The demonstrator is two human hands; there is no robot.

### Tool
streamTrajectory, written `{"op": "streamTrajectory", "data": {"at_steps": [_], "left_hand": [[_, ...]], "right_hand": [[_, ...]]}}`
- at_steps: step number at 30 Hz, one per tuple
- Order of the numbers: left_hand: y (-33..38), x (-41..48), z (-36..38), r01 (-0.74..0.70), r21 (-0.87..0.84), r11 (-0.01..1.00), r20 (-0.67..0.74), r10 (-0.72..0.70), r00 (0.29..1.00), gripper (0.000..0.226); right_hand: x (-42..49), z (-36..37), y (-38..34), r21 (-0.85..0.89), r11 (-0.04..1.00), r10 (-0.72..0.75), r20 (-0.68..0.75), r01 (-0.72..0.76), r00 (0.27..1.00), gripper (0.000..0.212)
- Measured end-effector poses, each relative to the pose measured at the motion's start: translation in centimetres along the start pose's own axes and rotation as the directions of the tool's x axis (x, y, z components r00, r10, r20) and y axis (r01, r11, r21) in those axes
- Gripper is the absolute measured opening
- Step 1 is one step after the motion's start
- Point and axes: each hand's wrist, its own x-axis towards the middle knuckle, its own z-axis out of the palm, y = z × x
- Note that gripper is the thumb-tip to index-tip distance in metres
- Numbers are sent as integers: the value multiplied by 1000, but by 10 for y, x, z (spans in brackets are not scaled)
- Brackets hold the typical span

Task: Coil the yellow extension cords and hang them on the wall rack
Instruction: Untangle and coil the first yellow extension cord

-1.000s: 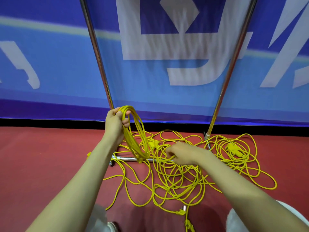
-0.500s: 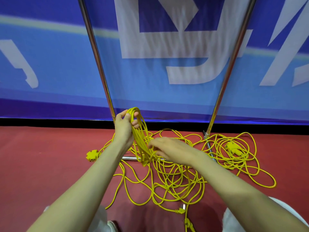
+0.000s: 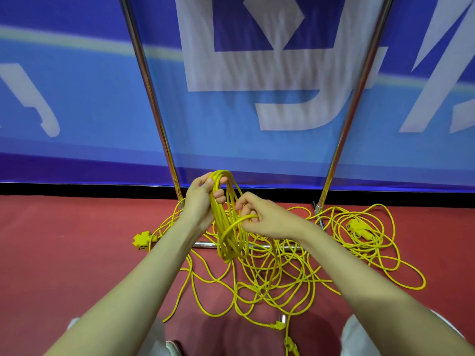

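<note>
Your left hand (image 3: 203,201) has its fingers curled round the top of a coil (image 3: 227,237) of yellow extension cord. The loops hang from it in a narrow oval in front of the rack's base bar (image 3: 205,244). I cannot tell whether the bottom of the coil touches the floor. Your right hand (image 3: 267,217), just beside the coil, pinches 1 loose strand (image 3: 231,226) between thumb and fingertips. That strand arcs from the pinch down toward the coil's lower end.

Below and to the right of your hands, more cord lies in a tangled heap (image 3: 270,281) on the red floor (image 3: 64,253), with loops crossing the base bar. A yellow socket block (image 3: 141,240) sits on the floor just left of your left forearm, near the bar's left end. A yellow plug (image 3: 279,325) lies at the near edge of the heap, between your white-clad knees (image 3: 359,337). Off to the right, a second loose bundle (image 3: 372,255) spreads out from the foot of the right pole (image 3: 359,86), with a yellow connector (image 3: 356,226) lying in it.

The left pole (image 3: 151,98) rises just behind your left hand, and both chrome poles stand close in front of the blue banner (image 3: 77,111). A black strip runs where the banner meets the floor. The heap fills the ground between your forearms. The widest stretch of red floor lies left of the socket block.
</note>
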Motion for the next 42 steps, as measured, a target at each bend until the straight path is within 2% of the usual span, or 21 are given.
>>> {"op": "streamTrajectory", "data": {"at_steps": [2,5,7,9,11,13,15,16,18,20,24,27,30,33,36,40,42], "left_hand": [[-2,0,2,15,5,1000,13,-15,1000,24],[-4,-2,5,34,13,999,39,-35,999,24],[-5,-4,6,51,0,999,52,-51,997,24],[-4,-7,7,63,-14,998,58,-62,996,24],[-5,-9,9,66,-3,998,67,-66,996,22],[-6,-8,8,70,22,997,60,-72,996,21],[-8,-8,7,74,72,995,45,-77,996,23],[-9,-9,8,77,100,992,34,-81,996,24],[-11,-11,11,87,159,983,11,-90,996,21],[-12,-14,14,91,216,972,16,-97,995,19],[-13,-13,13,52,321,946,83,-83,993,22],[-15,-15,11,15,399,917,177,-93,980,17],[-15,-17,10,44,349,936,194,-118,974,19],[-10,-18,13,31,297,954,185,-90,979,19],[4,-16,12,-17,261,965,178,-30,984,18],[23,-11,3,-67,206,976,156,35,987,15],[29,-10,-3,-76,214,974,141,46,989,13]], "right_hand": [[1,-2,-3,54,995,-80,-52,83,995,19],[4,0,0,-77,986,-156,-139,147,978,19],[7,0,3,-235,971,-89,-226,34,970,39],[7,0,7,-320,934,73,-270,-161,960,57],[7,3,9,-216,932,250,-202,-292,947,66],[7,3,9,-109,941,304,-150,-321,941,64],[9,0,5,18,962,271,-180,-273,945,49],[11,-1,1,153,962,252,-189,-225,949,39],[12,-8,-6,466,877,219,-168,-118,961,24],[12,-15,-7,564,825,165,-172,-41,971,25],[13,-18,-1,445,896,134,-262,-4,956,24],[14,-15,4,207,977,132,-418,-47,899,28],[14,-17,6,24,998,62,-501,-58,863,29],[11,-20,10,-26,999,13,-401,-26,916,19],[9,-19,22,-201,968,119,-157,-149,980,19],[5,-11,45,-322,903,330,98,-284,939,11],[5,-13,52,-217,917,355,66,-334,932,14]]}}
